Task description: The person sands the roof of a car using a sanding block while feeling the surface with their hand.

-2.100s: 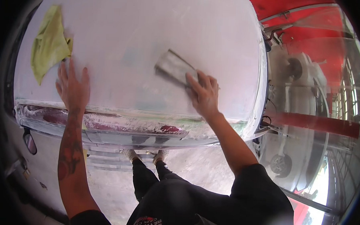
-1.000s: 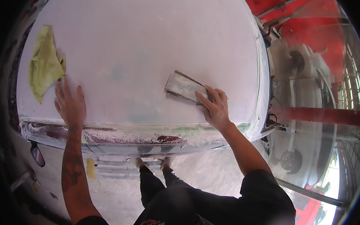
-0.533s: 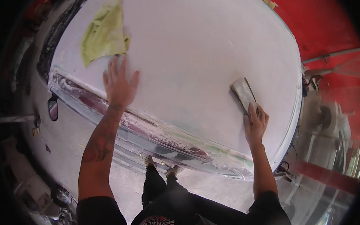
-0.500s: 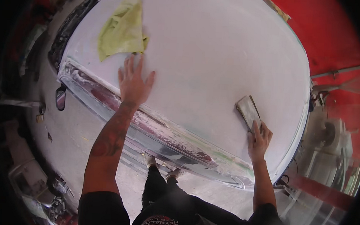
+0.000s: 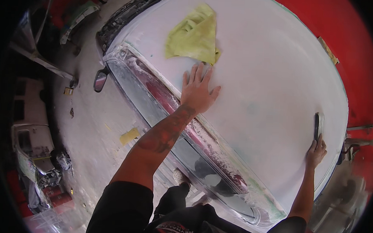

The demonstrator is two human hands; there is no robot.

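Note:
A pale, primed car panel (image 5: 264, 82) fills the middle, with a flaking maroon and white edge (image 5: 228, 168) along its near side. My left hand (image 5: 197, 87) rests flat on the panel, fingers spread, just below a crumpled yellow-green cloth (image 5: 191, 34). Over at the right side of the panel, my right hand (image 5: 317, 152) grips a narrow sanding block (image 5: 318, 124) against the surface, seen nearly edge-on. Powdery dust covers parts of the panel's trim.
A side mirror (image 5: 100, 81) sticks out left of the panel. Other vehicles and body parts (image 5: 35, 147) stand far left on the concrete floor (image 5: 94, 133). A piece of yellow paper (image 5: 129, 135) lies below. A red structure (image 5: 351, 61) runs behind the panel's right side.
The view has swung, so the cloth and panel edge appear tilted and shifted rightward. My right hand has moved the block toward the panel's right edge. My left hand remains beside the cloth.

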